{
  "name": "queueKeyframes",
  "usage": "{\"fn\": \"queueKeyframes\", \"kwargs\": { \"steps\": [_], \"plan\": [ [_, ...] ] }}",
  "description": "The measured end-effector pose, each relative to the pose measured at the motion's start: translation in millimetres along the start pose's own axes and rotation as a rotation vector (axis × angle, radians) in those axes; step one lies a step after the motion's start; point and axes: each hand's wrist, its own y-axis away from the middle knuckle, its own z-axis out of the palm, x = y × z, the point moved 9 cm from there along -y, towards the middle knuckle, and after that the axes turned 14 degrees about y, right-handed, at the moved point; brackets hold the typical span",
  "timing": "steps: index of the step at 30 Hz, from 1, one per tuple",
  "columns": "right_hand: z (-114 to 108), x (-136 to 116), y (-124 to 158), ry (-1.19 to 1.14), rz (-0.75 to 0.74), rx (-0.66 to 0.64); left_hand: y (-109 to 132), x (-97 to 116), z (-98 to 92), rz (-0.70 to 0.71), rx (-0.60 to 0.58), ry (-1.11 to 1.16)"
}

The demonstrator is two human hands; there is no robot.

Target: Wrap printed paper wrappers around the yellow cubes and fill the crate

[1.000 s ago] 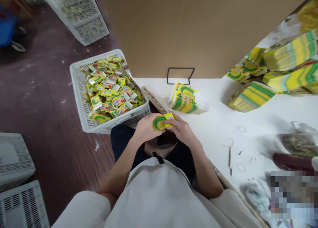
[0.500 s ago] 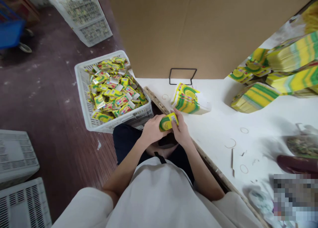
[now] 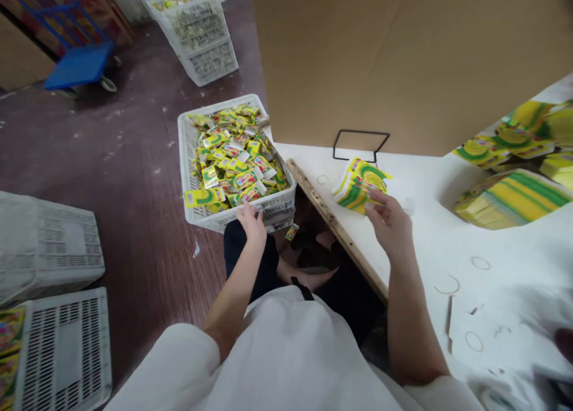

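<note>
My left hand is at the near edge of a white crate heaped with small yellow-green boxes. Its fingers are spread, with nothing in them. One yellow box lies across the crate's near left corner, just beyond that hand. Over the white table, my right hand has its fingers apart at the near right side of a small stack of flat yellow-green cartons. Whether its fingertips touch the stack is unclear.
Behind the stack stand a black wire frame and a large cardboard sheet. Carton bundles lie at the right. A wooden strip edges the table. Other crates and a blue trolley stand on the floor.
The yellow box that both hands held has left them. My left hand has moved to the crate, my right hand to the carton stack. The view has shifted left.
</note>
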Motion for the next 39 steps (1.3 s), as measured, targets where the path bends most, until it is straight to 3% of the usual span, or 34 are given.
{"fn": "queueKeyframes", "kwargs": {
  "steps": [4, 8, 12, 19, 25, 31, 35, 39],
  "plan": [
    [-31, 5, -17, 0.138, 0.020, 0.155, 29, -47, -3.7, -0.125, -0.038, -0.005],
    [-51, 11, -37, 0.291, 0.040, 0.277, 51, -64, 11.4, -0.211, -0.150, -0.010],
    [-38, 20, -54, 0.425, 0.042, 0.199, 58, -68, 22.9, -0.272, -0.235, -0.034],
    [-4, 30, -63, 0.582, 0.128, 0.013, 74, -73, 23.5, -0.290, -0.307, -0.090],
    [-7, 41, -61, 0.639, 0.177, 0.093, 86, -79, 28.1, -0.309, -0.388, -0.136],
    [-8, 34, -63, 0.562, 0.224, 0.046, 98, -77, 34.9, -0.309, -0.473, -0.144],
    [-9, 24, -52, 0.454, 0.226, 0.040, 113, -71, 52.1, -0.318, -0.579, -0.152],
    [-16, 14, -40, 0.482, 0.111, 0.154, 131, -69, 73.5, -0.347, -0.744, -0.180]
  ]
}}
